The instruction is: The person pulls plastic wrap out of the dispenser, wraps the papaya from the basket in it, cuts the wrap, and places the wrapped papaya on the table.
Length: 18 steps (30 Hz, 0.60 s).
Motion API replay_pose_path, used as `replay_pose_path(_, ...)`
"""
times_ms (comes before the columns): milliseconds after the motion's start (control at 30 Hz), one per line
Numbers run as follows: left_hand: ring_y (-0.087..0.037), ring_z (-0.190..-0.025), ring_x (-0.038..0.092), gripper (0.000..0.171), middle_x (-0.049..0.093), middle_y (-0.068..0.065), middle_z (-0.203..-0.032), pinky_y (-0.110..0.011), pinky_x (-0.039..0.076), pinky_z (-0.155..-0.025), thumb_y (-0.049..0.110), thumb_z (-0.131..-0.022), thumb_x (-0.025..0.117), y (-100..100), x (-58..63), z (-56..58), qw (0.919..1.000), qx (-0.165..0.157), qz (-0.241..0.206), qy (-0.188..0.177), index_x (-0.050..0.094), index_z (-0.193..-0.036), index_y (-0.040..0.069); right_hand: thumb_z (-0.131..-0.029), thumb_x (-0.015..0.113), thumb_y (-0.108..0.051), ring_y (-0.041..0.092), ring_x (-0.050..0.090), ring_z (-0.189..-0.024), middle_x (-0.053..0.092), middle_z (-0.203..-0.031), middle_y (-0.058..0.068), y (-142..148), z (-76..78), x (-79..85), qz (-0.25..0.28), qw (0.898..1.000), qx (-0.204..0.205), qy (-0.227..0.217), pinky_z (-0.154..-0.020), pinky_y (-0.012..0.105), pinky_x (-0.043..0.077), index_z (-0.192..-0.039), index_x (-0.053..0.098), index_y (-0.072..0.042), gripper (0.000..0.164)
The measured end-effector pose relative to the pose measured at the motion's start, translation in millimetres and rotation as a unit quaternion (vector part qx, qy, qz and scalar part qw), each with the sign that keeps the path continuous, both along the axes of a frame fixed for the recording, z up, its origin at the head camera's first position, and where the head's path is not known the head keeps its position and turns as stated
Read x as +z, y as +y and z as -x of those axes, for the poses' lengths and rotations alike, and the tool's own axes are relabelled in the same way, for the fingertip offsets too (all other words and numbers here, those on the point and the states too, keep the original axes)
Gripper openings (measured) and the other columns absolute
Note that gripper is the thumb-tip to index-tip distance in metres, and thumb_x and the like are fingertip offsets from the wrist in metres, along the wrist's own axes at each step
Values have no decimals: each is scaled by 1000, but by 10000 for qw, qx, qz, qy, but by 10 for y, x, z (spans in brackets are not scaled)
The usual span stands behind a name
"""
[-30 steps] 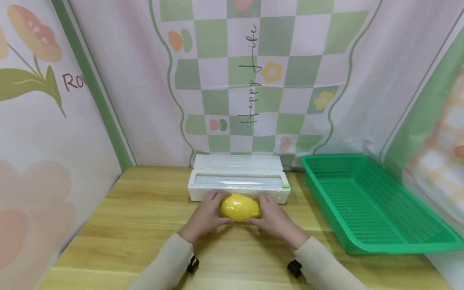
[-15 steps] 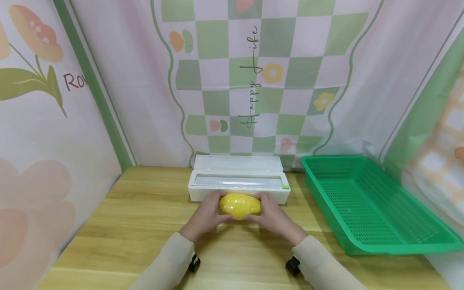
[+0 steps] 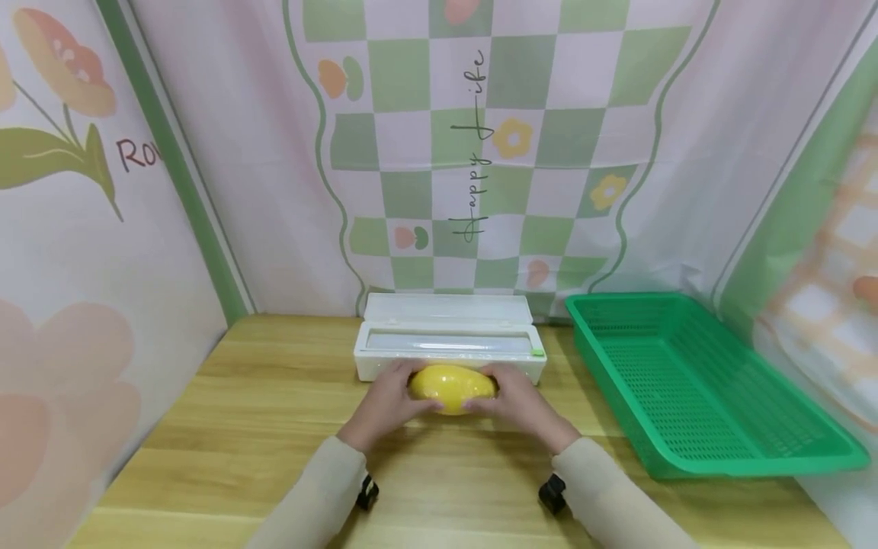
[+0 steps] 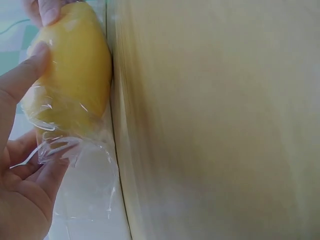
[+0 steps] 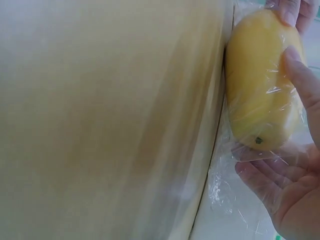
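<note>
A yellow fruit (image 3: 451,389), wrapped in clear film (image 4: 62,145), lies sideways between the person's two hands, just on the near side of a white box. The film is wrinkled, with loose edges sticking out past both ends of the fruit. The left hand (image 3: 392,398) grips one end and the right hand (image 3: 516,398) the other, each with its thumb on the near side. The box (image 3: 368,369) has its lid (image 3: 447,309) tipped back, a pale roll (image 3: 439,342) inside and a small green piece (image 3: 538,352) at its right front corner. To the right, a green basket (image 3: 754,465) stands on the wooden table (image 3: 274,419). Behind hangs a cloth (image 3: 401,76) with green and white checks, flowers and the words "Happy Life".
</note>
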<state>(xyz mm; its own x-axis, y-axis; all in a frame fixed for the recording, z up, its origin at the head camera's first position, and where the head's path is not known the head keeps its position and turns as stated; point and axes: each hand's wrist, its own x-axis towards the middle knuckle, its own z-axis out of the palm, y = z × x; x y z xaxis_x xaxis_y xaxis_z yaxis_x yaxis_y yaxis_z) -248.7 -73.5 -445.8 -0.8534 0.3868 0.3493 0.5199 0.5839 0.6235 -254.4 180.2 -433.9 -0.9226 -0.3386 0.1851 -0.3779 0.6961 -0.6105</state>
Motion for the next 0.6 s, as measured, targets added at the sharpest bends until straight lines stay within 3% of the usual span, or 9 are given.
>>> replay_pose_path(200, -23, -120, 54, 62, 61, -5, -130, -40, 46, -102, 45, -81, 82, 18, 11, 18, 10000, 46, 36, 49, 64, -129, 10, -80, 84, -41, 13, 54, -75, 63, -84, -7, 41, 51, 18, -58, 9998, 179, -110, -66, 31, 48, -99, 73, -14, 35)
replay_pose_path(433, -20, -114, 57, 57, 64, -4, -126, -38, 50, -96, 48, -82, 80, 18, 38, 31, 9996, 85, -2, -281, 68, -126, 13, -80, 83, -44, 13, 54, -74, 65, -83, -8, 73, 112, 37, -238, 9991, 333, -85, -65, 31, 48, -98, 75, -13, 36)
replay_pose_path(600, -17, -107, 59, 52, 66, -1, -120, -36, 52, -91, 47, -83, 80, 8, 43, 68, 9988, 13, -111, -470, 70, -121, 13, -82, 81, -45, 12, 54, -72, 65, -82, -8, 79, 139, 71, -285, 9986, 286, -345, -64, 31, 48, -99, 76, -13, 37)
